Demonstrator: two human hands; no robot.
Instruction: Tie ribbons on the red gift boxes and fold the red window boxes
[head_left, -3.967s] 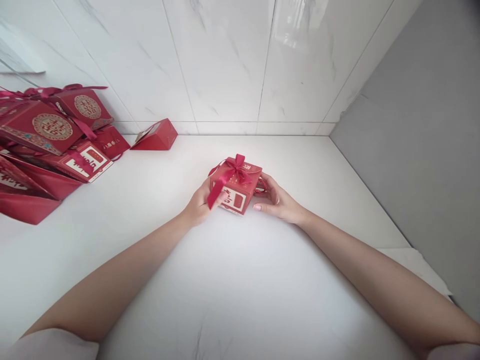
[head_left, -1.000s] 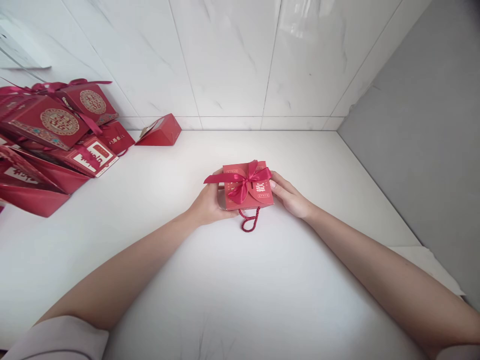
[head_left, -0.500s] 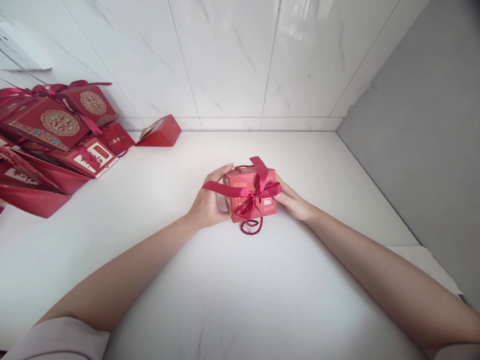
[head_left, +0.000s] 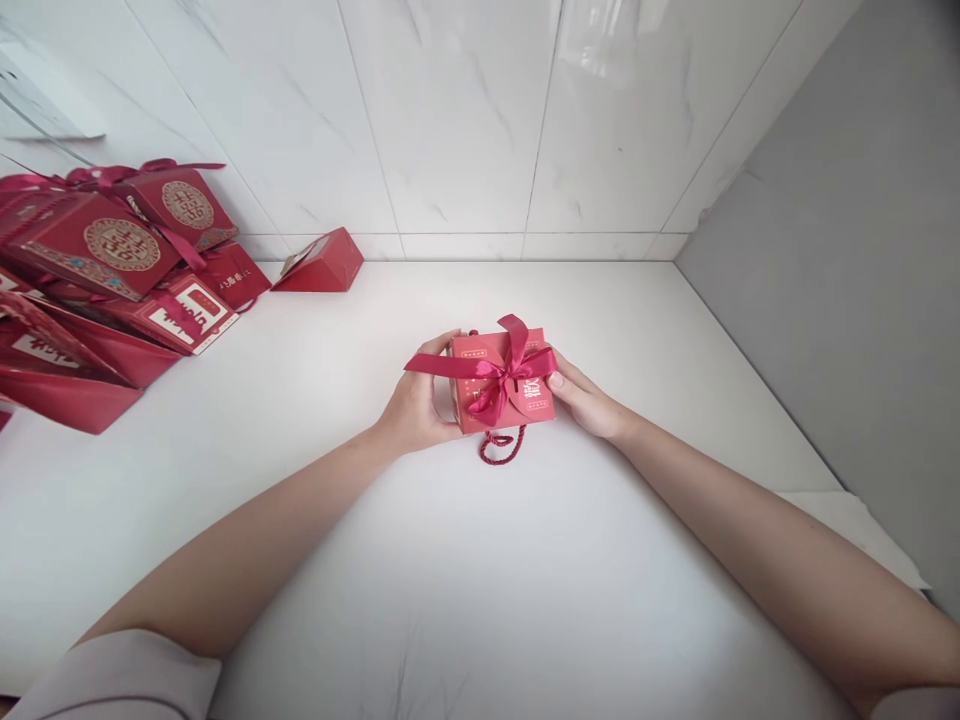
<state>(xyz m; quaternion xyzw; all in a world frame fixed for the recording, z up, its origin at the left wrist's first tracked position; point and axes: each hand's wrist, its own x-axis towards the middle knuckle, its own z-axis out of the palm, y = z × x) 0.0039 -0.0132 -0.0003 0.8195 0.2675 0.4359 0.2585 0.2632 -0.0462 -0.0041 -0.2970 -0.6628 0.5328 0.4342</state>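
A small red gift box (head_left: pixel 480 400) with gold and white print is between my two hands over the white tabletop. Across its top face, a crimson satin ribbon (head_left: pixel 501 377) is tied in a bow, one tail sticking out left and another pointing up. My left hand (head_left: pixel 420 400) grips the box's left side, thumb at the near edge and fingers at the far edge. On the right side my right hand (head_left: pixel 583 395) holds it, thumb at the front and the other fingers partly hidden. A twisted dark red cord handle (head_left: pixel 501 448) hangs in a loop at the near side.
Several red gift boxes (head_left: pixel 112 250) with ribbons are piled at the left by the tiled wall (head_left: pixel 457 120). One red box (head_left: pixel 321 262) lies apart near the wall. White paper or cloth (head_left: pixel 862 530) lies at the table's right edge, beside a grey wall (head_left: pixel 840 300).
The box has tilted, so its top face turns more toward me and its far cord handle is mostly out of sight. Both hands keep their hold.
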